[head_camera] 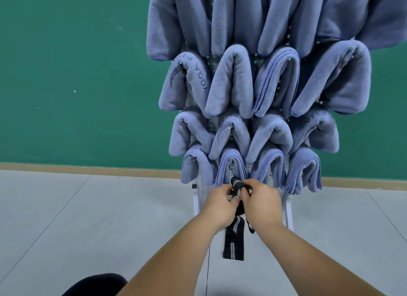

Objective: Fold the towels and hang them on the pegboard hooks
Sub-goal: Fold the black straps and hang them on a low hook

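Pinching a black striped strap (234, 240) between curled fingers of left hand (220, 204) and right hand (261, 202), tail dangling below. Just beyond, folded blue towels (231, 82) draped in rows over hooks (289, 59), hiding most of the white pegboard (201, 185); green wall (77, 75) behind.

A big green wall (77, 75) fills the back of the room. It is plain and flat, with a few tiny pale specks on it. Along the bottom of the wall runs a thin brown strip (88, 169). Below the wall, a pale grey floor (121, 207) comes toward us. Thin dark lines (207, 273) run out from the wall and cut the floor into big tiles. The light is soft and even on the wall.
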`<action>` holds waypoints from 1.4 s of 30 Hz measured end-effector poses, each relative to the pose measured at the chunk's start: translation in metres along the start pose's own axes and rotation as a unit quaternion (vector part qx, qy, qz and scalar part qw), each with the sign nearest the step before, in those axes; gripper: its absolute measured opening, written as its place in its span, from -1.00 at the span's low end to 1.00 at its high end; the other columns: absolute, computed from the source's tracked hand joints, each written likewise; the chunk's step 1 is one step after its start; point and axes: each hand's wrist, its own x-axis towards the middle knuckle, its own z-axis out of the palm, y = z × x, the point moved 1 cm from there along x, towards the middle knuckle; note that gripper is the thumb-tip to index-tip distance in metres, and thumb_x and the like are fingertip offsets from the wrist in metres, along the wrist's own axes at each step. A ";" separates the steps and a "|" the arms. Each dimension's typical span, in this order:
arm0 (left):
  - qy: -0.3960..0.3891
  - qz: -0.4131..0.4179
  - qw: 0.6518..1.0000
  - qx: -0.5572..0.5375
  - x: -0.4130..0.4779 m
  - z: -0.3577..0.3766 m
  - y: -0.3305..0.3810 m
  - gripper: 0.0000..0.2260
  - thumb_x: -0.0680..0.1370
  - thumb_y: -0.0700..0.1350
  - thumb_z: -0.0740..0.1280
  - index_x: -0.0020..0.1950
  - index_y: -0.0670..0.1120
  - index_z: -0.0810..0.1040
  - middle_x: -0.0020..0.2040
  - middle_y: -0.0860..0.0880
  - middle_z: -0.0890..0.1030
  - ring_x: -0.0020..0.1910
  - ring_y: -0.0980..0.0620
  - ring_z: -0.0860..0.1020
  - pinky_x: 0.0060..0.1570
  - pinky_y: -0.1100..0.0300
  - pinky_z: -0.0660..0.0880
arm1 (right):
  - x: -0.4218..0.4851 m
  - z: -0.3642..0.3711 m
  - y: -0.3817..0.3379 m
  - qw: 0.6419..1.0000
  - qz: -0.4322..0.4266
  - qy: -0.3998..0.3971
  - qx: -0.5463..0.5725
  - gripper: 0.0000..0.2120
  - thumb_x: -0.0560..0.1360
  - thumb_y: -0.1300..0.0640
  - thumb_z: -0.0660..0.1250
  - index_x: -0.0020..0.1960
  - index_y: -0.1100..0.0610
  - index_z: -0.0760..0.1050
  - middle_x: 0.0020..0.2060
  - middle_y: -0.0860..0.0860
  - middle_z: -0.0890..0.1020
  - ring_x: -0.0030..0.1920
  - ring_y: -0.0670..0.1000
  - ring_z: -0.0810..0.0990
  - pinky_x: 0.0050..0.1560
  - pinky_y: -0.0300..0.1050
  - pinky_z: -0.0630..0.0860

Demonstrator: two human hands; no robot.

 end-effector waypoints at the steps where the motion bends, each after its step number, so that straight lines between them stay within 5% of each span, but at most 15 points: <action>1: 0.007 -0.005 1.000 0.005 0.002 0.002 0.000 -0.72 0.65 -0.06 0.32 0.36 0.05 0.59 0.20 0.05 0.68 0.11 0.03 0.66 0.26 0.02 0.57 | 0.003 0.003 0.003 1.000 0.001 -0.006 0.005 -0.78 0.59 0.14 0.37 0.18 0.00 0.69 -0.18 0.01 0.74 -0.16 0.08 0.67 -0.11 -0.04 0.59; 4: 0.069 -0.025 0.996 0.058 0.005 0.004 0.002 -0.77 0.67 -0.03 0.33 0.31 0.00 0.62 0.17 0.03 0.69 0.15 -0.03 0.63 0.16 0.15 0.53 | 0.011 0.015 0.012 0.999 0.009 -0.020 0.030 -0.77 0.59 0.13 0.39 0.22 -0.03 0.68 -0.17 -0.01 0.75 -0.15 0.05 0.69 -0.06 -0.05 0.62; 7: 0.117 -0.054 0.986 0.109 0.010 0.007 -0.002 -0.81 0.64 0.04 0.35 0.01 -0.04 0.68 -0.07 -0.03 0.72 -0.06 -0.09 0.63 -0.10 0.15 0.52 | 0.018 0.025 0.019 0.999 0.019 -0.026 0.042 -0.73 0.60 0.13 0.37 0.28 -0.03 0.66 -0.10 0.02 0.77 -0.10 0.05 0.72 0.01 -0.04 0.64; 10: 0.139 -0.088 0.981 0.105 0.017 0.010 -0.007 -0.74 0.63 0.10 0.35 -0.06 -0.05 0.68 -0.15 -0.02 0.71 -0.16 -0.07 0.58 -0.21 0.17 0.45 | 0.025 0.033 0.021 0.998 0.026 -0.025 0.059 -0.72 0.59 0.12 0.40 0.28 -0.02 0.66 -0.09 0.03 0.77 -0.07 0.06 0.73 0.05 -0.02 0.64; 20: 0.083 -0.153 0.977 0.124 0.027 0.009 -0.015 -0.70 0.68 0.09 0.27 -0.14 -0.08 0.46 -0.24 -0.01 0.51 -0.31 0.02 0.45 -0.44 0.19 0.26 | 0.033 0.039 0.025 0.998 0.014 -0.064 -0.004 -0.67 0.61 -0.01 0.39 0.36 -0.09 0.58 0.05 -0.04 0.74 0.06 0.10 0.69 0.05 0.03 0.63; 22: 0.065 -0.148 0.976 0.144 0.024 0.007 -0.014 -0.72 0.68 0.10 0.27 -0.08 -0.08 0.48 -0.17 -0.02 0.55 -0.26 0.00 0.48 -0.39 0.19 0.33 | 0.029 0.036 0.027 0.995 0.001 -0.091 -0.031 -0.61 0.61 -0.07 0.40 0.42 -0.08 0.52 0.08 -0.03 0.73 0.09 0.11 0.69 0.03 0.01 0.62; 26: 0.019 -0.137 0.968 0.207 0.013 0.002 -0.022 -0.63 0.65 0.09 0.31 0.38 -0.09 0.50 0.30 -0.09 0.59 0.25 -0.16 0.57 0.10 0.16 0.48 | 0.014 0.029 0.035 0.982 -0.002 -0.168 -0.080 -0.47 0.62 -0.12 0.36 0.53 0.01 0.37 0.19 0.04 0.69 0.18 0.14 0.65 0.11 0.04 0.61; 33: -0.086 -0.106 0.949 0.284 -0.011 -0.002 -0.046 -0.57 0.56 0.14 0.40 0.35 -0.04 0.49 0.22 -0.09 0.61 0.17 -0.16 0.60 0.18 0.01 0.59 | -0.023 0.000 0.070 0.907 -0.035 -0.357 -0.219 -0.39 0.64 -0.16 0.30 0.61 0.01 0.26 0.46 0.05 0.50 0.43 0.12 0.47 0.39 0.02 0.47; 37: -0.130 -0.140 0.956 0.223 -0.027 0.009 -0.082 -0.36 0.56 0.09 0.47 0.59 0.02 0.35 0.49 -0.06 0.47 0.40 -0.09 0.52 0.38 0.02 0.48 | -0.039 0.002 0.106 0.863 -0.020 -0.420 -0.280 -0.37 0.63 -0.20 0.28 0.64 -0.10 0.20 0.52 0.01 0.40 0.47 0.09 0.42 0.39 0.01 0.46; 42: -0.181 -0.135 0.905 0.360 -0.031 0.021 -0.132 -0.45 0.62 0.05 0.38 0.58 0.02 0.32 0.51 -0.05 0.43 0.40 -0.11 0.50 0.34 0.04 0.49 | -0.073 0.046 0.149 0.837 -0.006 -0.464 -0.289 -0.38 0.63 -0.17 0.28 0.64 -0.09 0.20 0.48 -0.01 0.42 0.49 0.06 0.39 0.40 0.04 0.44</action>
